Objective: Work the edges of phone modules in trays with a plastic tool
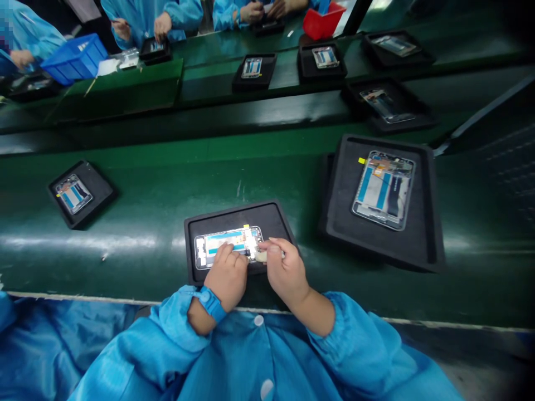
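Note:
An opened phone frame (225, 240) with blue strips and a yellow tab lies in a black foam tray (273, 217) in front of me. My left hand (228, 277), a blue strap round its wrist, presses bent fingers onto the near edge of the phone frame and steadies it. My right hand (288, 270) is closed in a pinch on a small pale tool (262, 256), whose tip meets the right end of the frame. The fingers partly cover the tool, so its exact kind does not show.
More black trays with phone frames stand at the right (384, 239), at the left (98, 192) and on the far side (254, 83). Co-workers in blue sleeves (184, 16) work across the green bench, near a blue bin (77, 58) and a red bin (324, 22).

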A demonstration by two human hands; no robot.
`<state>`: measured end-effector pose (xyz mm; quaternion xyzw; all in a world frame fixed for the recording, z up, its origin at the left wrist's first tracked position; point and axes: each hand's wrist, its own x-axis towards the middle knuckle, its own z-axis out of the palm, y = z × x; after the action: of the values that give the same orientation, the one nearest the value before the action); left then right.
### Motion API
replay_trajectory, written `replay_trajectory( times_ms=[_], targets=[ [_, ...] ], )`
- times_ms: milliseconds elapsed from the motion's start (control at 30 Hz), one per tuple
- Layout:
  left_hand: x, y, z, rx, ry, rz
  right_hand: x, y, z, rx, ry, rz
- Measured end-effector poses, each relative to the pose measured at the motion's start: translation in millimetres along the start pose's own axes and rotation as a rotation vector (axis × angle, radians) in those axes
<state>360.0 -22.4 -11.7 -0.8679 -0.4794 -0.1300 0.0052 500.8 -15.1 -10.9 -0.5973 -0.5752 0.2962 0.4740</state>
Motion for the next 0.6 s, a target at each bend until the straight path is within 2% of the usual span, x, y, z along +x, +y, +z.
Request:
replay_trajectory(
  times_ms=[233, 300, 400, 467, 600],
  targets=[
    [0.0, 0.0, 0.0, 0.016, -0.001, -0.008, 3.6, -7.5, -2.9, -0.061, -0.058, 0.021],
    [0.1, -0.1, -0.3, 0.008, -0.009, -0.006, 6.5, -12.4, -2.5, -0.125, -0.136, -0.03],
    [0.2, -0.6, -1.0, -0.012, 0.008, -0.001, 10.7, -18.5, 1.2, -0.224, -0.278, -0.186],
    [0.3, -1.2, -1.4, -0.016, 0.024, 0.005, 12.8, -19.9, 4.3, -0.249, -0.302, -0.239],
    [1.0, -2.6, -0.7, -0.032, 0.03, 0.014, 16.0, -18.1, 6.0, -0.21, -0.241, -0.122]
  ],
)
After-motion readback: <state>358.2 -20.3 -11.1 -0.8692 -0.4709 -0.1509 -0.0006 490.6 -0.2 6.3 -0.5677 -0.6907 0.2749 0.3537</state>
